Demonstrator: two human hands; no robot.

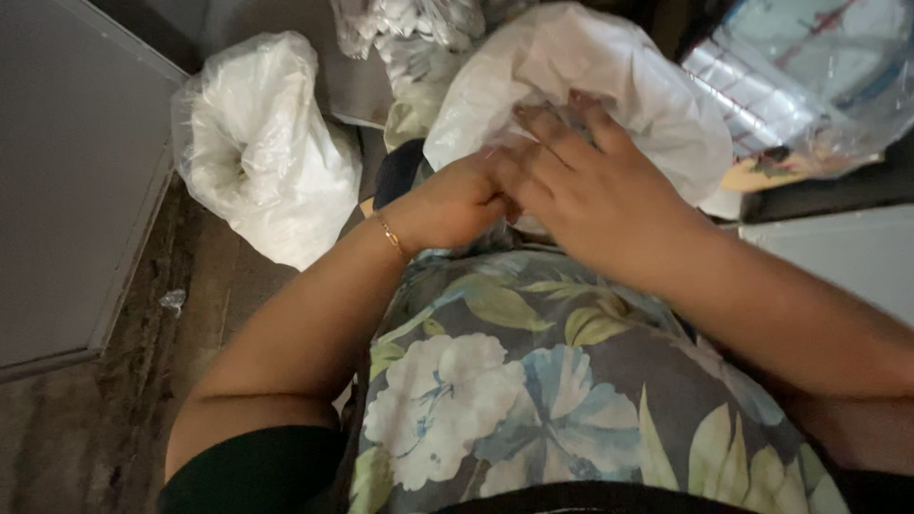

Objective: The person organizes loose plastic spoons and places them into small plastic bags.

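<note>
A white plastic bag [609, 76] rests on my lap, above my flower-patterned clothing [514, 381]. My right hand [581, 186] lies on the bag's near side, fingers spread and pressing into the plastic. My left hand [452, 205], with a thin gold bracelet on its wrist, is curled against the right hand at the bag's lower edge. Its fingertips are hidden behind the right hand, so what it grips is not visible.
A second white plastic bag [257, 152], its mouth open, stands on the floor at the left. A clear bag of small white pieces [409, 38] sits at the top. A clear plastic package [809, 76] lies at the upper right. A grey panel [67, 171] lines the left side.
</note>
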